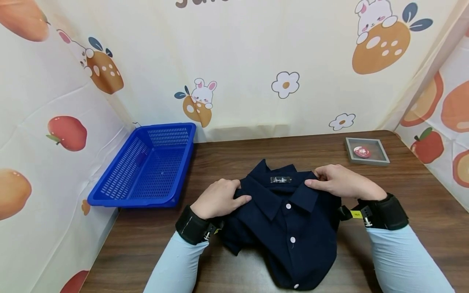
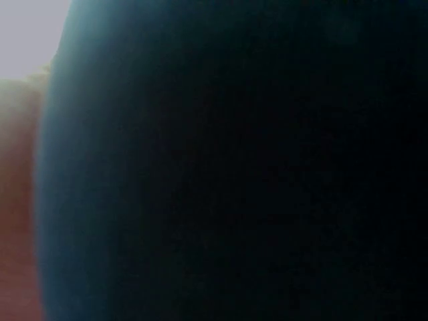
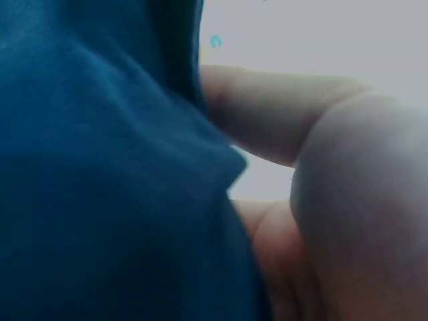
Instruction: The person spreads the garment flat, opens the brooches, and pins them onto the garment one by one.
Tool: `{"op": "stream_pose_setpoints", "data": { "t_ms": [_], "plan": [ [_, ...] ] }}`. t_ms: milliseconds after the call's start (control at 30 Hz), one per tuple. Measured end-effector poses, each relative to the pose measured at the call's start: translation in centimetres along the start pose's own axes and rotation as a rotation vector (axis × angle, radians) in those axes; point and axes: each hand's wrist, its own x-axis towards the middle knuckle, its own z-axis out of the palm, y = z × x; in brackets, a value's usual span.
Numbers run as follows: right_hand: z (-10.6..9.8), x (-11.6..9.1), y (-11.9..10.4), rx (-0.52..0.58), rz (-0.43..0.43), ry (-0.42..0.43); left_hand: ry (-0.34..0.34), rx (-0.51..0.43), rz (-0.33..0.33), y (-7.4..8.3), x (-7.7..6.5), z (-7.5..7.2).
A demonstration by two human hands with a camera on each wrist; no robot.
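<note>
1. A printed backdrop (image 1: 242,49) rises beyond the navy shirt (image 1: 311,236), likely to screen the work area.
2. The wood-grain tabletop (image 1: 146,244) spreads beneath the shirt.
3. The shirt, front toward the wearer of the camera, is held between two hands over the tabletop; whether its lower edge touches is unclear.
4. A blue basket (image 1: 132,202) sits beyond the shirt to its left, apparently set aside to leave elbow room.
5. The left hand (image 1: 220,198) and right hand (image 1: 338,182) each pinch a shoulder of the shirt, thumb in front, fingers behind, seemingly to hold the collar (image 1: 305,197) spread and level.
6. A gray tray (image 1: 370,162) rests beyond the shirt to its right, bearing a red disc (image 1: 362,151), its rim perhaps guarding against rolling.
7. A label (image 1: 280,180) shows inside the shirt's neck.
</note>
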Motion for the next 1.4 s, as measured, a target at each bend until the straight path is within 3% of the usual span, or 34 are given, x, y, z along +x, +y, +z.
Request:
{"op": "stream_pose_setpoints", "data": {
  "t_ms": [267,367,500,633,733,933,1100,1267,1400],
  "plan": [
    [-0.3,-0.2,-0.2,0.030,-0.018,0.002,0.053,-0.042,0.039,0.0,-0.5,-0.5],
    [-0.5,-0.3,-0.4,0.049,-0.026,0.004,0.098,-0.071,0.108,-0.2,-0.9,-0.4],
    [-0.7,-0.7,-0.6,0.081,-0.049,-0.014,0.128,-0.174,0.259,-0.8,-1.5,-0.4],
    [-0.9,-1.2,-0.5,0.131,-0.110,-0.065,0.051,-0.278,0.392,-1.2,-2.1,-1.0],
    [-1.0,-1.5,-0.4,0.149,-0.183,-0.092,-0.043,-0.286,0.422,-1.3,-2.5,-1.6],
    [-1.2,-1.7,-0.8,0.132,-0.276,-0.103,-0.186,-0.271,0.434,-1.7,-1.7,-2.0],
    [-1.4,-1.5,-0.7,0.095,-0.323,-0.172,-0.248,-0.224,0.434,-2.0,-0.8,-1.9],
    [-1.8,-1.8,-0.6,0.079,-0.304,-0.288,-0.327,-0.156,0.393,-1.6,-0.6,-2.4],
    [-2.3,-2.1,-0.7,0.079,-0.305,-0.324,-0.346,-0.140,0.382,-1.3,-0.8,-3.2]
  ]
}}
